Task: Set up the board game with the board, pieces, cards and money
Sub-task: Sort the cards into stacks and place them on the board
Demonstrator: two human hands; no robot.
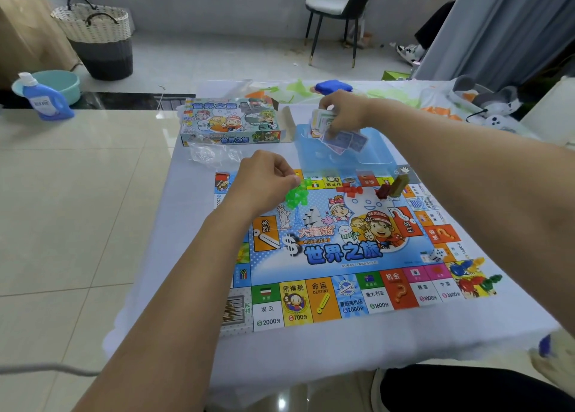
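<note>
The colourful game board [339, 250] lies flat on a white-covered table. My left hand [264, 181] hovers over its far left edge with fingers curled, touching a heap of green plastic houses [297, 195]. My right hand [342, 113] grips a stack of paper money and cards [326, 124] above the pale blue plastic tray [373, 152]; more cards [345, 142] lie in that tray. Red houses [350, 190] and brown hotel pieces [392, 187] sit on the board's far edge. A white die [437, 255] and coloured player tokens [473, 276] rest at the right corner.
The game box [231, 122] lies open beyond the board, with a crumpled clear bag [214, 155] beside it. A blue object [333, 87] and plush toys [494, 103] sit at the table's far side. On the floor stand a detergent bottle [46, 99], a basin, a basket and a chair.
</note>
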